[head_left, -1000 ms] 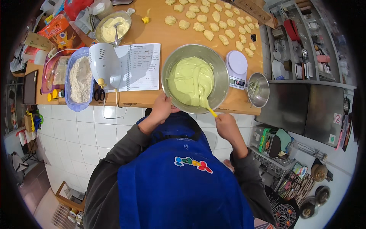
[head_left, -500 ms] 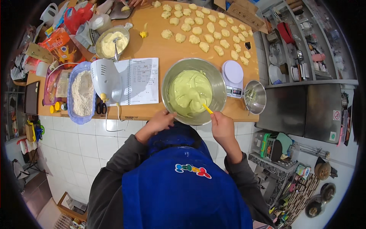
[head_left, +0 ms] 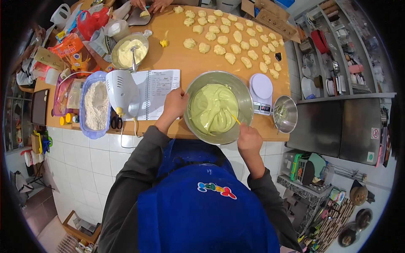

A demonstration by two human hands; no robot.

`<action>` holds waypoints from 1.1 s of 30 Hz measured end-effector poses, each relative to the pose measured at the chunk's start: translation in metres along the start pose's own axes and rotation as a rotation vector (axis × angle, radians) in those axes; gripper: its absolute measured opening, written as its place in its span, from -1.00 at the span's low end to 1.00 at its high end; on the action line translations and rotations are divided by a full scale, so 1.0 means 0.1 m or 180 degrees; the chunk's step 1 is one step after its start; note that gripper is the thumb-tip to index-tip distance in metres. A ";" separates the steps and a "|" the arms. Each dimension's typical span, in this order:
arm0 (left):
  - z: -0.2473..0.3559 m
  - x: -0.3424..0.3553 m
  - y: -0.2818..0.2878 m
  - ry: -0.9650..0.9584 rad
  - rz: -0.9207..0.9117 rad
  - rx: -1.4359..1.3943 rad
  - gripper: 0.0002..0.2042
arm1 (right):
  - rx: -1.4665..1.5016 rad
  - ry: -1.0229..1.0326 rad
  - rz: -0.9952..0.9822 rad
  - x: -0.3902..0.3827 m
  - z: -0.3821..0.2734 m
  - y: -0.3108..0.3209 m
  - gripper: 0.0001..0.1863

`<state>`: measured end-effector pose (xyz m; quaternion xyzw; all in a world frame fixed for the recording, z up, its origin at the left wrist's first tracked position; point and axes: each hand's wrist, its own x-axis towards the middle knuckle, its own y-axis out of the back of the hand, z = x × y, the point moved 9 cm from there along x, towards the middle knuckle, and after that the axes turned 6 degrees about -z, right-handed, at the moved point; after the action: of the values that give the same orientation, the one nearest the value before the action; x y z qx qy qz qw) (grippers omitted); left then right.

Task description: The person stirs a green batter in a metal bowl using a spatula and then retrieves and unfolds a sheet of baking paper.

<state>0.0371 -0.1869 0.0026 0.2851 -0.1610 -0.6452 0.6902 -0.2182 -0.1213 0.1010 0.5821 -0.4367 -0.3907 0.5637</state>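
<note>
A steel mixing bowl [head_left: 245,96] stands at the table's front edge, holding smooth pale green batter [head_left: 214,106]. My left hand [head_left: 174,105] is closed on the bowl's left rim, thumb and fingers pinching the edge. In my right hand [head_left: 249,139], at the bowl's lower right, is the thin handle of a yellow spatula [head_left: 235,119]. The spatula's head is sunk in the batter and hidden. Folds and ridges run across the batter's surface.
Left of the bowl are an open notebook [head_left: 162,90], a white hand mixer [head_left: 122,90] and a blue tub of flour [head_left: 96,105]. A kitchen scale [head_left: 261,90] and small steel bowl [head_left: 285,114] stand right. Several dough pieces [head_left: 222,40] lie behind; another person's hands [head_left: 158,5] work far left.
My left hand has moved up from the bowl's lower left rim to its left side. The spatula has shifted toward the batter's right side, and the batter's folds have changed. The whole view has shifted slightly.
</note>
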 end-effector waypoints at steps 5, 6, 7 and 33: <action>0.00 -0.06 -0.01 0.0188 -0.0126 -0.0103 -0.78 | -0.0078 -0.0052 0.0238 -0.07 0.18 0.07 -0.84; -0.03 -0.09 -0.01 0.0133 -0.0131 -0.0133 -0.78 | -0.0134 -0.0067 0.0201 -0.06 0.22 0.07 -0.83; -0.06 -0.13 -0.02 0.0079 -0.0130 -0.0165 -0.78 | -0.0184 -0.0062 0.0160 -0.04 0.24 0.08 -0.84; -0.11 -1.15 -0.82 0.1958 -0.1257 -0.3205 -0.70 | 0.1332 -0.0940 -0.2110 -0.45 0.29 -0.38 -0.67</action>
<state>-0.0350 -0.0727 -0.0383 0.1218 0.4250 -0.6459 0.6224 -0.2571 -0.0882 0.0595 0.7308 -0.3719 -0.5331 0.2084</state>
